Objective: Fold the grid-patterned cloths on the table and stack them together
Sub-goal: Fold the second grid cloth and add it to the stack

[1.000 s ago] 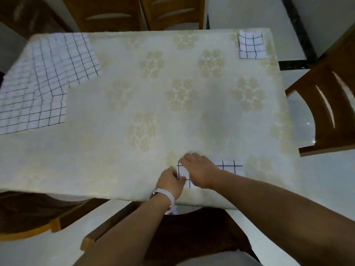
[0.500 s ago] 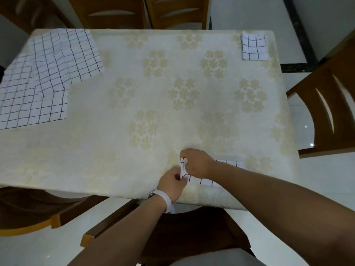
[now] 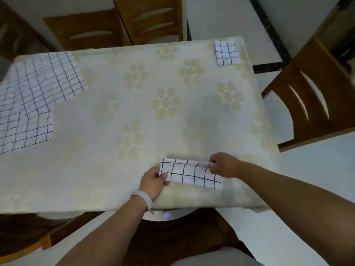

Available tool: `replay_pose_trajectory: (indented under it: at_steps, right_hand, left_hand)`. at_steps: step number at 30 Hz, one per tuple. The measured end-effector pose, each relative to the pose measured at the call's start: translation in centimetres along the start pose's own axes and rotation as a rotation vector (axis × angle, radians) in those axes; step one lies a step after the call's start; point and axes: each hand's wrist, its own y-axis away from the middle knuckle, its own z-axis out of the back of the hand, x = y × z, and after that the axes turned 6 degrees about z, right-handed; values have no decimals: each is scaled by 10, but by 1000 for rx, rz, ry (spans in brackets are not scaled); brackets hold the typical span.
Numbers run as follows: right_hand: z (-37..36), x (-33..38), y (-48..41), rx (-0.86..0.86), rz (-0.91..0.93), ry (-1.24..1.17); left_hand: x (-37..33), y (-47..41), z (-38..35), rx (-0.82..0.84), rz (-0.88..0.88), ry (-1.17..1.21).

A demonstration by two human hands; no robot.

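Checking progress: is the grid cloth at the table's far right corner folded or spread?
Folded: the small grid cloth lies as a compact square, far smaller than the spread cloth at left.

Just one cam here, worn on the head, so it sits above the near edge of the table [image 3: 172, 116] and looks forward and down across it. Wide lens, so straight edges bow toward the corners. Both arms come in from the bottom. The left hand [image 3: 152, 182] and right hand [image 3: 223, 166] gripping the cloth [image 3: 192, 173] are closest, low-centre. The far chairs [image 3: 149, 18] land along the top, the side chair [image 3: 311, 104] on the right.
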Motion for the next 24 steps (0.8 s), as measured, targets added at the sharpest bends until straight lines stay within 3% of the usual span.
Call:
replay_pose_trajectory:
  at_steps: [3, 7, 11, 20, 24]
  right_hand:
    - [-5, -22, 11, -38, -95, -247]
    - [-9, -42, 26, -146, -241, -964]
    - [-9, -49, 37, -201, -253, -1316]
    - [-3, -54, 53, -198, -160, -1304]
    - [6, -60, 65, -212, -138, -1278]
  left_hand:
    - [-1, 5, 2, 42, 47, 131]
    - [-3, 12, 1, 87, 88, 245]
    - [-4, 21, -4, 188, 99, 361]
    - [-27, 34, -19, 275, 70, 464]
    - [-46, 37, -31, 161, 99, 551]
